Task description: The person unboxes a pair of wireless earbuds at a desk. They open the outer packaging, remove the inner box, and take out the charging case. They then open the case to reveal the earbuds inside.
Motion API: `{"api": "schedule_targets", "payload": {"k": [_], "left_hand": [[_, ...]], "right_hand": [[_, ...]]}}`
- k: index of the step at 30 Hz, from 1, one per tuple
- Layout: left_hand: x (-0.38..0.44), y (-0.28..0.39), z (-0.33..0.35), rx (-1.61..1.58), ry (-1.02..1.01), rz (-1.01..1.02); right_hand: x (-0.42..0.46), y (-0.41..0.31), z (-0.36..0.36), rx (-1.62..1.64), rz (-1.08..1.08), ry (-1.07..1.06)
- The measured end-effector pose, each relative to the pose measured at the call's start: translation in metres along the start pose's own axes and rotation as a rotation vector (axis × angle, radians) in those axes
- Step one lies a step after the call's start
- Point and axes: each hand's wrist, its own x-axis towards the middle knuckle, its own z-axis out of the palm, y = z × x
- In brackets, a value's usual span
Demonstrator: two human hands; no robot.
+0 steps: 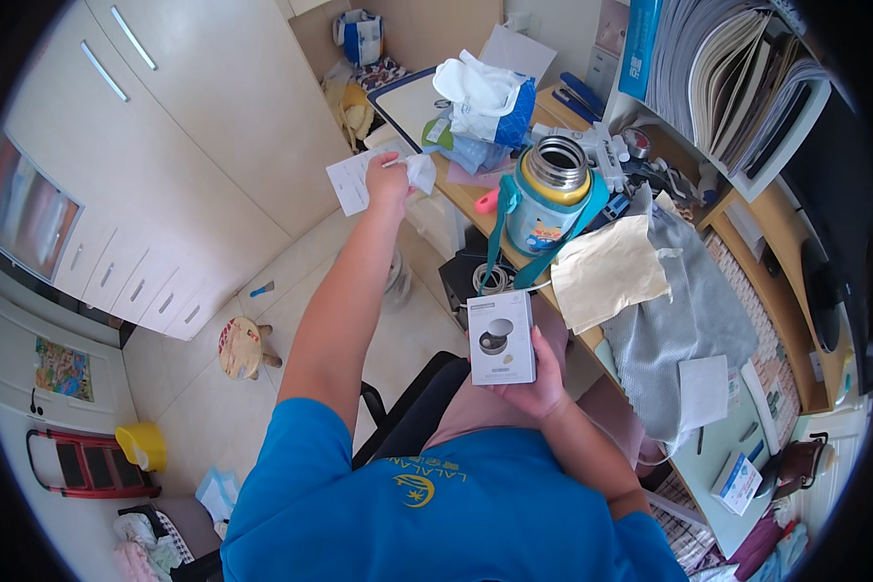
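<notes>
My left hand (387,182) reaches out at the upper left, its fingers closed on a crumpled white tissue (422,172). A white paper sheet with writing (348,185) shows beside and behind this hand; whether the fingers also grip it, I cannot tell. My right hand (538,378) holds a small white box (500,338) upright above my lap, its printed front facing me. The front bears a picture of a round case with its lid raised. Beyond the box, on the desk, stands an uncapped steel-necked bottle (549,196) in a light-blue sleeve with a teal strap.
A pack of white wipes (487,102) stands beyond the bottle. Beige paper (611,269) and a grey cloth (651,364) lie on the desk at right. A shelf of papers (727,80) rises behind. A small round stool (240,348) stands on the floor at left.
</notes>
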Motion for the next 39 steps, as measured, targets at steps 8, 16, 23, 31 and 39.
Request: {"api": "schedule_targets", "payload": {"k": [8, 16, 23, 31, 39], "left_hand": [[0.025, -0.017, 0.03, 0.27, 0.231, 0.392], [0.021, -0.04, 0.033, 0.211, 0.194, 0.412], [0.013, -0.049, 0.022, -0.001, 0.277, 0.208], [-0.059, -0.019, 0.022, 0.626, -0.167, 1.174], [-0.074, -0.006, 0.036, 0.665, -0.459, 1.078]], "right_hand": [[-0.003, -0.001, -0.003, 0.006, 0.006, -0.047], [-0.006, -0.003, -0.004, -0.016, -0.023, 0.024], [-0.005, -0.003, -0.006, -0.024, -0.021, 0.016], [-0.004, -0.001, -0.007, -0.023, -0.003, 0.014], [-0.004, 0.003, -0.005, -0.003, -0.007, 0.05]]}}
